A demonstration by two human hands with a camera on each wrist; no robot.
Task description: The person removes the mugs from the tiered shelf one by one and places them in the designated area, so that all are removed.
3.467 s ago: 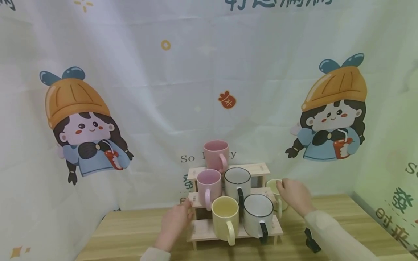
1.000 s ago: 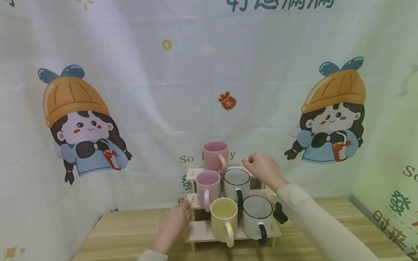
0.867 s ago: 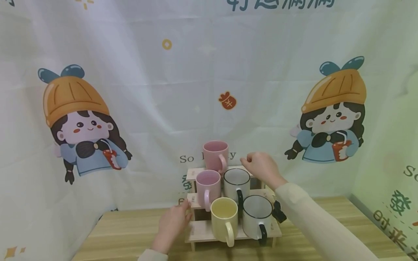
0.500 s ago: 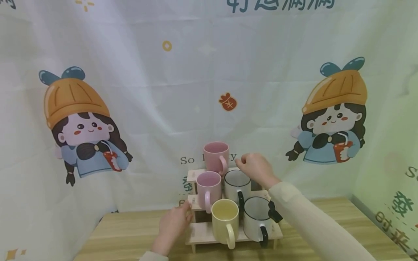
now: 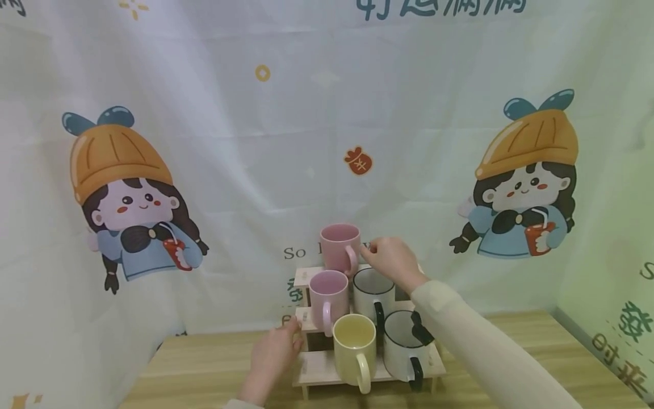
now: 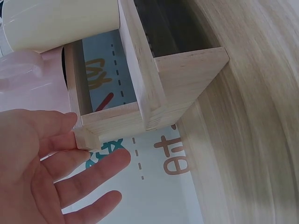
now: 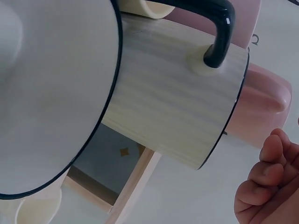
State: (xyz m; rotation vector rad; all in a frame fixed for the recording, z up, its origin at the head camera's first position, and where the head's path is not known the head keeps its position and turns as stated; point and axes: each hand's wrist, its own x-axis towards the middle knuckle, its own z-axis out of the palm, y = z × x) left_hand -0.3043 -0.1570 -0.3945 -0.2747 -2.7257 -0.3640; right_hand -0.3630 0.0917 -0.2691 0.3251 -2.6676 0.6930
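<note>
My left hand (image 5: 276, 352) pinches the left end of a tiered wooden shelf (image 5: 319, 369). In the left wrist view its thumb and index finger close on the board corner, and the other fingers stretch out below. My right hand (image 5: 393, 258) is beside the pink mug (image 5: 337, 247) on the top tier, fingers curled. Contact with the mug cannot be told from the head view; in the right wrist view a small gap shows. Lower down stand a lilac mug (image 5: 327, 292), two white mugs with black rims, one behind (image 5: 370, 289) and one in front (image 5: 401, 355), and a yellow mug (image 5: 352, 352).
The shelf stands on a wood-grain table (image 5: 189, 363) against a printed cloth backdrop (image 5: 255, 170). A pale yellow mug (image 7: 39, 210) shows low in the right wrist view; the right arm covers its place in the head view. A black piece (image 5: 421, 329) hangs under the right wrist.
My right hand was at the pale yellow mug right of the shelf; it has since risen and moved left toward the pink mug. The left hand stays on the shelf end.
</note>
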